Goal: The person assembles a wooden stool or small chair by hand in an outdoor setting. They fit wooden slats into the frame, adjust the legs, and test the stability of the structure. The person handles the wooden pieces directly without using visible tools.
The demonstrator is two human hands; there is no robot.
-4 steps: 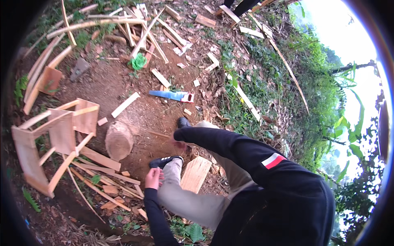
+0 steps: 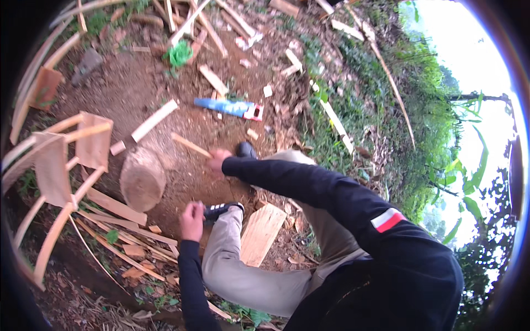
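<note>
The wooden frame (image 2: pixel 93 138) at left looks partly built, its panels and slats joined, while loose strips (image 2: pixel 116 207) near the stump (image 2: pixel 142 181) lie unattached. The right hand (image 2: pixel 220 161) grips a thin stick (image 2: pixel 190 144), hiding its near end; the left hand (image 2: pixel 192 220) is curled, though whether around anything I cannot tell. The frame's leftmost side fades into the dark edge of view

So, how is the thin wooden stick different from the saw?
The stick is in the right hand, while the saw lies on the ground. The stick is light brown, but the saw has a blue blade and a red and white handle. The stick is narrow; the saw is broader. Both are elongated.
</note>
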